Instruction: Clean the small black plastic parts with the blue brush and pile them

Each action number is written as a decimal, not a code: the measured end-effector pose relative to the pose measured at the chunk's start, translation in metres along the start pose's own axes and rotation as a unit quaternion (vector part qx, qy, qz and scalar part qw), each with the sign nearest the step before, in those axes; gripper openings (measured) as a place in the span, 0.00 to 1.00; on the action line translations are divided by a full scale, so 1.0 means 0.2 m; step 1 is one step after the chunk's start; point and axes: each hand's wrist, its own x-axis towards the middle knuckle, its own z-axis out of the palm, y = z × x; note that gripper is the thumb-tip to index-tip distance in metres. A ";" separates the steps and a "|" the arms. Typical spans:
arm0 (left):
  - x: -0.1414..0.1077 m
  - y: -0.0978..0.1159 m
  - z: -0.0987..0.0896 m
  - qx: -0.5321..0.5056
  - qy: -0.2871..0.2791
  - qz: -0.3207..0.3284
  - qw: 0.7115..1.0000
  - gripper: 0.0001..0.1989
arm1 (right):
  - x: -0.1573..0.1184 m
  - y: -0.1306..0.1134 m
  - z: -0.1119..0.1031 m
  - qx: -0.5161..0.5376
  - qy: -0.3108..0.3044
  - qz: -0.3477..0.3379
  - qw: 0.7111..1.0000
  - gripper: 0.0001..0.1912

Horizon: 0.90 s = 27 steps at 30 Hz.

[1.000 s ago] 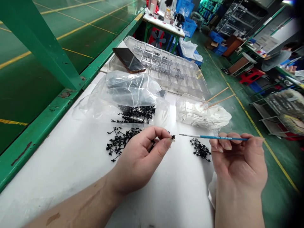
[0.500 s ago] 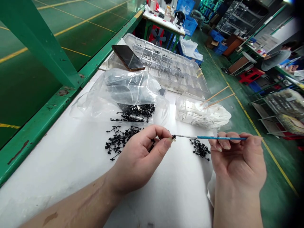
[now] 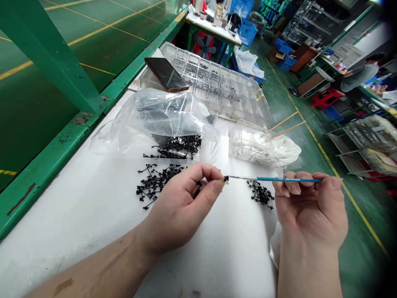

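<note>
A second ago, the tip of the fine paintbrush point(image 3: 288, 179) stood just apart from the tiny black plastic part point(image 3: 226, 179). Now the two touch, and the rest of the scene looks much as it did. The left hand point(image 3: 178, 211) pinches the part between thumb and forefinger, with the other fingers curled in, so the part sits right at the fingertips. The right hand point(image 3: 310, 211) comes in from the other side, its thumb and fingertips pressed together on the brush's blue handle, which it holds level like a pen. The silver ferrule and the tip point toward the left hand.

The forearms rest on the white surface of the bench point(image 3: 71, 244), and a crumpled white cloth point(image 3: 275, 244) lies under the right wrist. A tangled heap of black sprue pieces point(image 3: 155, 184) lies just left of the left hand, and a smaller heap point(image 3: 260, 193) lies between the hands, near the right one. Farther on, another black heap point(image 3: 176, 147) spills against a clear plastic bag point(image 3: 161, 120). To its right, a clear box point(image 3: 248, 145) holds white cloth, with two wooden sticks point(image 3: 285, 126) poking out. Beyond these are a clear compartment tray point(image 3: 214, 87) with small dark parts in its cells and a phone point(image 3: 166, 73) lying on the tray's edge. Far off, a person point(image 3: 359, 76) sits at another bench.
</note>
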 end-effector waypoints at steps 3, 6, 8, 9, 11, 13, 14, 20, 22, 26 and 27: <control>0.00 0.00 0.00 -0.002 0.002 -0.001 1.000 0.06 | 0.00 0.00 0.00 -0.006 -0.003 -0.004 1.000 0.12; 0.00 0.00 0.00 -0.006 0.001 0.000 1.000 0.06 | 0.00 0.00 0.00 -0.016 -0.003 -0.007 1.000 0.13; 0.00 0.00 0.00 -0.007 0.000 -0.002 1.000 0.06 | 0.00 0.00 0.01 -0.022 -0.001 -0.005 1.000 0.13; 0.00 0.00 0.00 -0.006 0.001 -0.002 1.000 0.06 | -0.01 0.00 0.01 -0.023 0.000 -0.003 1.000 0.13; 0.00 0.00 0.00 -0.003 0.002 -0.005 1.000 0.06 | -0.01 -0.01 0.01 -0.020 0.004 0.000 1.000 0.13; 0.00 0.00 -0.01 0.003 0.004 -0.006 1.000 0.06 | 0.01 -0.02 -0.01 -0.006 0.017 -0.001 1.000 0.14; 0.00 0.00 -0.01 0.006 0.004 -0.006 1.000 0.06 | 0.02 -0.02 -0.02 0.006 0.028 -0.003 1.000 0.14; -0.01 -0.01 -0.01 0.026 0.015 -0.045 0.999 0.11 | 0.16 0.01 -0.15 -0.010 0.173 -0.026 0.984 0.14; 0.00 0.00 0.00 0.036 0.041 -0.052 0.997 0.13 | 0.21 0.04 -0.19 -0.060 0.220 -0.047 0.973 0.19; 0.02 0.00 0.00 0.056 0.052 -0.039 0.996 0.14 | 0.26 0.12 -0.25 -0.125 0.271 -0.053 0.953 0.27; 0.02 0.00 0.00 0.058 0.049 -0.037 0.996 0.14 | 0.27 0.13 -0.26 -0.134 0.277 -0.047 0.950 0.27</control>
